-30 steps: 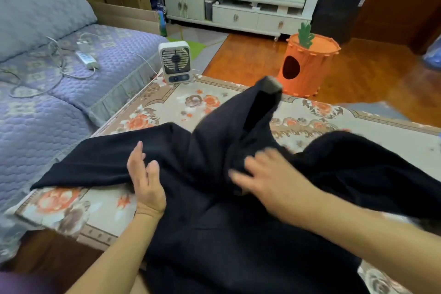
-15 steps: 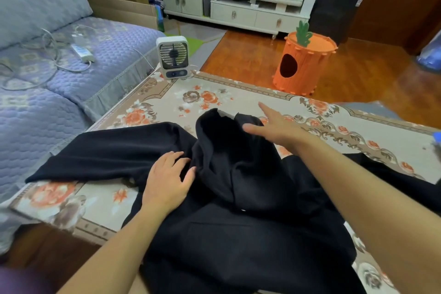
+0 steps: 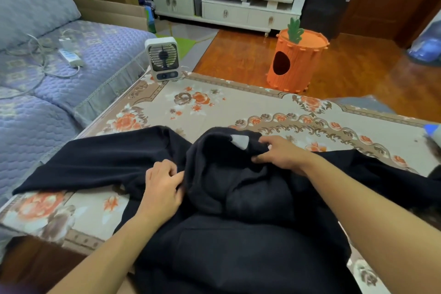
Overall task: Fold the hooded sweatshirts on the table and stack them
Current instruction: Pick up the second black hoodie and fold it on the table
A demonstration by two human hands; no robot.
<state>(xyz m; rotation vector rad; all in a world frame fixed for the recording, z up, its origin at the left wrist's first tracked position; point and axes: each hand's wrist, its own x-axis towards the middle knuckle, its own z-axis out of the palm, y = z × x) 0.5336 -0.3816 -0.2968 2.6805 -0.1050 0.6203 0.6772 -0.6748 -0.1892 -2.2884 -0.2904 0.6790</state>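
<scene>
A black hooded sweatshirt (image 3: 238,234) lies spread on the floral-covered table (image 3: 214,107), its sleeves stretched out to the left and right and its hood bunched up in the middle. A small white label (image 3: 238,141) shows at the hood's far edge. My left hand (image 3: 163,188) rests on the fabric at the hood's left side with curled fingers gripping it. My right hand (image 3: 279,154) pinches the hood's edge just right of the label.
A small white fan (image 3: 163,61) stands at the table's far left corner. A purple quilted sofa (image 3: 47,74) with a power strip and cables runs along the left. An orange carrot-shaped bin (image 3: 294,61) stands on the wooden floor beyond the table. A blue-capped object (image 3: 434,132) lies at the right edge.
The hood, held up a second ago, has come down onto the sweatshirt. My right hand pulled back from a flat reach and now pinches the hood's edge; my left hand curled into the fabric.
</scene>
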